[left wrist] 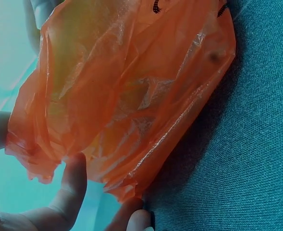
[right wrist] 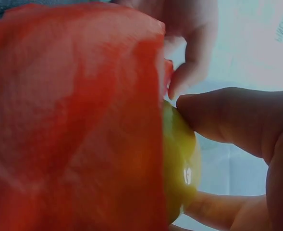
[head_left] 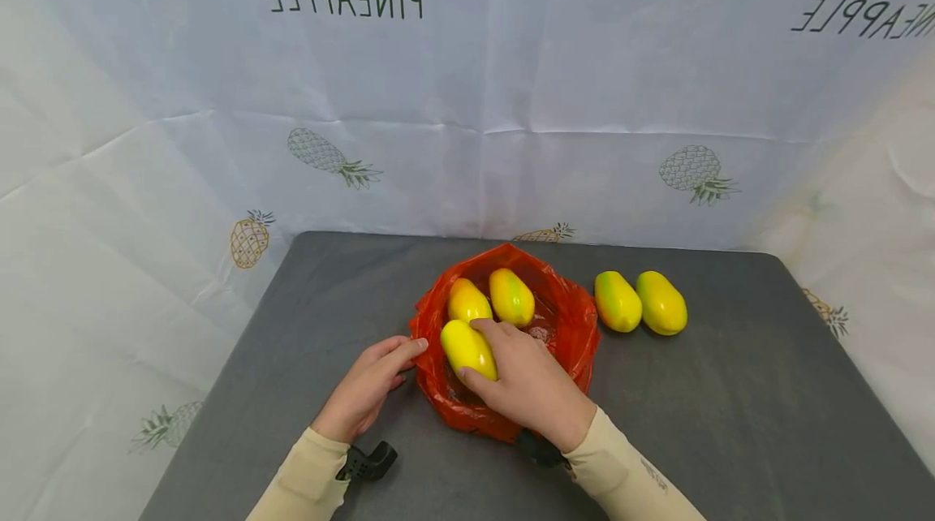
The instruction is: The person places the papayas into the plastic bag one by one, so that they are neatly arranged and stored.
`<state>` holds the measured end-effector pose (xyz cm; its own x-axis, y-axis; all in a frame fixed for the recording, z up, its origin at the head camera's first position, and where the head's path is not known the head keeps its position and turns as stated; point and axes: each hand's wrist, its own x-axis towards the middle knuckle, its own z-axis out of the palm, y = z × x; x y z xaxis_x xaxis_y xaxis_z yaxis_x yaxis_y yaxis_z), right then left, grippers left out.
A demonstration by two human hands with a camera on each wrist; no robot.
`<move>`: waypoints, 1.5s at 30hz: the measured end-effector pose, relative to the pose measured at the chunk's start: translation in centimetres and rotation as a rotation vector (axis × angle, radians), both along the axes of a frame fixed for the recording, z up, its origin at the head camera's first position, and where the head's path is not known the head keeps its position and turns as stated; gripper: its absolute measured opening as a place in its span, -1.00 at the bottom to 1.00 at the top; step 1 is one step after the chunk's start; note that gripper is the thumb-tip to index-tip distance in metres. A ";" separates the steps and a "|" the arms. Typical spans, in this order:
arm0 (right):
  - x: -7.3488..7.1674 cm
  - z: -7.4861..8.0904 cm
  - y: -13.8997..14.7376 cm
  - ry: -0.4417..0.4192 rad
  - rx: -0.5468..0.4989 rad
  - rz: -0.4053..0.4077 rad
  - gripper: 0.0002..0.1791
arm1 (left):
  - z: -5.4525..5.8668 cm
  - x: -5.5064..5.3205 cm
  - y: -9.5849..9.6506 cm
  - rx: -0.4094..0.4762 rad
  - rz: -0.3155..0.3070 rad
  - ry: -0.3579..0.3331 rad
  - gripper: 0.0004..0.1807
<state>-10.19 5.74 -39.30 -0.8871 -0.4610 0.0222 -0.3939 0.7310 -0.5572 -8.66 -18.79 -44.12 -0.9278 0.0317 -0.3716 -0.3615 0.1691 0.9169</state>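
Observation:
A red plastic bag [head_left: 582, 318] stands with its mouth spread wide, and two yellow-green mangoes, one at the left [head_left: 467, 299] and one at the back [head_left: 513, 298], lie inside it. My right hand [head_left: 536, 379] grips another yellow mango [head_left: 462, 345] between thumb and fingers, over the near left part of the bag's mouth. In the right wrist view the bag's wall hides part of this mango [right wrist: 179, 154]. My left hand [head_left: 368, 385] pinches the bag's left rim, thumb on the inner side and fingers outside; the left wrist view shows fingertips against the thin plastic [left wrist: 131, 115].
Two more mangoes, one nearer the bag [head_left: 618, 302] and one further right [head_left: 661, 303], lie side by side on the dark grey table [head_left: 730, 407]. Behind the table hangs a white cloth [head_left: 467, 83] printed with pineapples.

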 end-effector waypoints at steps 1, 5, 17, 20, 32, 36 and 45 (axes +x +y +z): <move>0.0 -0.1 -0.1 -0.005 0.003 0.006 -0.29 | 0.0 0.0 0.0 0.000 0.001 -0.001 -0.50; -0.1 -0.5 -0.4 -0.015 0.017 0.024 -0.31 | 0.1 0.1 0.0 0.000 0.003 -0.002 -0.50; -0.2 -1.5 -0.8 0.001 0.043 0.073 -0.40 | 0.1 0.4 0.1 0.009 0.009 0.005 -0.50; -0.2 -1.6 -0.8 0.000 0.049 0.074 -0.41 | 0.0 0.3 0.1 0.008 0.009 0.004 -0.51; -0.2 -1.8 -0.9 -0.016 0.058 0.086 -0.37 | 0.2 0.4 0.2 0.019 0.003 0.016 -0.50; -0.2 -2.0 -0.9 -0.022 0.071 0.088 -0.37 | 0.1 0.3 0.2 0.018 0.009 0.013 -0.54; -0.4 -2.3 -1.0 -0.029 0.106 0.095 -0.38 | 0.0 0.1 0.1 0.020 0.015 0.001 -0.54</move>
